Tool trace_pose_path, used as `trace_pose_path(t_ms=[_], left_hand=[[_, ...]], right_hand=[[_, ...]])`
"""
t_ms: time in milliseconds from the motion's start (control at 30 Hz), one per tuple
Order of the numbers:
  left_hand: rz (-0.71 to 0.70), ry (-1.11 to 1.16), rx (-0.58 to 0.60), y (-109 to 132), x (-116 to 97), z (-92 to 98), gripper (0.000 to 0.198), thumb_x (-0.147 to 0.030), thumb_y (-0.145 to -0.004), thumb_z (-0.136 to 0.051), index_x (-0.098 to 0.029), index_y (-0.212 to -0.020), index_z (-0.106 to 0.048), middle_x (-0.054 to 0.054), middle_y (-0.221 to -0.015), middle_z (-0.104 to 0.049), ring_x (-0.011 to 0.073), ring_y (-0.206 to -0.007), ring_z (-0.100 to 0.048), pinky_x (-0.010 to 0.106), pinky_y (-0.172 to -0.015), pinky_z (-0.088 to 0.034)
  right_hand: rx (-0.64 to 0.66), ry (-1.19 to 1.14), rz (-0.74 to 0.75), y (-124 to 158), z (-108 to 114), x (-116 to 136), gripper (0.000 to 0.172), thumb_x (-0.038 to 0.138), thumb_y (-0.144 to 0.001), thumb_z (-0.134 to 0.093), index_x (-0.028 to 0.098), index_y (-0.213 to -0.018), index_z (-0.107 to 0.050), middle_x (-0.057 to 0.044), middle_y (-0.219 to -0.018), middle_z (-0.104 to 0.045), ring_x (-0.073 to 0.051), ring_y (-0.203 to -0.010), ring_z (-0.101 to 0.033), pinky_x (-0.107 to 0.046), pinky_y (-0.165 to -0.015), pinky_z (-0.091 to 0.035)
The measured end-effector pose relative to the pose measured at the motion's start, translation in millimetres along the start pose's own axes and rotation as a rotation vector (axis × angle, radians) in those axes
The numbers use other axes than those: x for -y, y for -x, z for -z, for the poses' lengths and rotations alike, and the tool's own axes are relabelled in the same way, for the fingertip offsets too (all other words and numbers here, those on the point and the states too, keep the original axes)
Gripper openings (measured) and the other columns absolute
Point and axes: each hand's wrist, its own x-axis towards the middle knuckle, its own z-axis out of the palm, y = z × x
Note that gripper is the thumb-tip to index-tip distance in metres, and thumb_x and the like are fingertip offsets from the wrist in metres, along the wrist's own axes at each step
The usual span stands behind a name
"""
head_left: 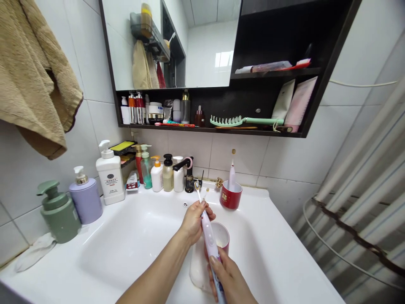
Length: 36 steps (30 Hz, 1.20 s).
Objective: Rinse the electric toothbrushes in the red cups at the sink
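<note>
An electric toothbrush [209, 238] with a pale pink and blue handle is held in both hands over the sink [133, 228]. My left hand [193, 221] pinches its upper end just below the brush head. Lower down, my right hand [226, 272] is wrapped round the handle. Behind the handle, a red cup [225, 249] with a white inside is partly hidden, beside a whitish tray [196, 270]. Another brush head shows near my left fingertips; what it belongs to is hidden. A second red cup [230, 198] on the sink's back rim holds an upright pink electric toothbrush [232, 175].
A black faucet [189, 177] stands at the back, with several pump bottles to its left. A green bottle [61, 217] and a purple one [86, 200] line the left rim. The dark shelf [177, 128] overhangs the sink. A towel [38, 76] hangs upper left.
</note>
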Motion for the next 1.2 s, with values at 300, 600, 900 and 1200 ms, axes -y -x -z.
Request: trace_pose_path(t_ms=[300, 600, 900, 1200], left_hand=[[-0.176, -0.578, -0.072, 7.3, 8.2, 10.6, 0.021, -0.028, -0.061, -0.047, -0.015, -0.078, -0.046, 0.004, -0.072, -0.052, 0.0124, -0.068, -0.05, 0.025, -0.063, -0.036], [-0.399, -1.614, 0.272, 28.8, 38.7, 30.4, 0.022, -0.009, -0.055, -0.043, -0.017, -0.073, -0.052, 0.004, -0.079, -0.052, 0.0163, -0.077, -0.043, 0.027, -0.07, -0.032], [-0.353, -1.746, 0.366, 25.7, 44.1, 18.3, 0.015, -0.009, -0.057, -0.041, -0.017, -0.066, -0.051, 0.004, -0.074, -0.051, 0.0168, -0.074, -0.044, 0.027, -0.066, -0.033], [-0.596, -1.623, 0.536, -16.3, 55.3, -61.1, 0.009, -0.013, -0.059, -0.045, -0.017, -0.066, -0.049, 0.005, -0.076, -0.051, 0.0182, -0.075, -0.044, 0.028, -0.066, -0.034]], right_hand=[[-0.264, 0.114, 0.272, -25.0, 19.9, 50.3, 0.022, 0.039, -0.067, -0.039, 0.017, -0.073, -0.042, 0.004, -0.057, -0.042, -0.008, -0.05, -0.04, -0.019, -0.049, -0.034], [-0.37, 0.281, 0.315, -63.8, 39.5, 30.1, 0.02, 0.035, -0.061, -0.044, 0.016, -0.064, -0.046, 0.002, -0.053, -0.048, -0.011, -0.049, -0.043, -0.021, -0.047, -0.035], [-0.428, 0.498, 0.28, -53.7, 55.5, 16.0, 0.024, 0.037, -0.061, -0.042, 0.016, -0.052, -0.05, 0.003, -0.044, -0.048, -0.011, -0.043, -0.043, -0.021, -0.042, -0.031], [-0.561, 0.666, 0.22, -43.9, 133.6, 74.0, 0.031, 0.039, -0.069, -0.036, 0.012, -0.061, -0.05, 0.002, -0.05, -0.049, -0.01, -0.047, -0.046, -0.021, -0.044, -0.035]])
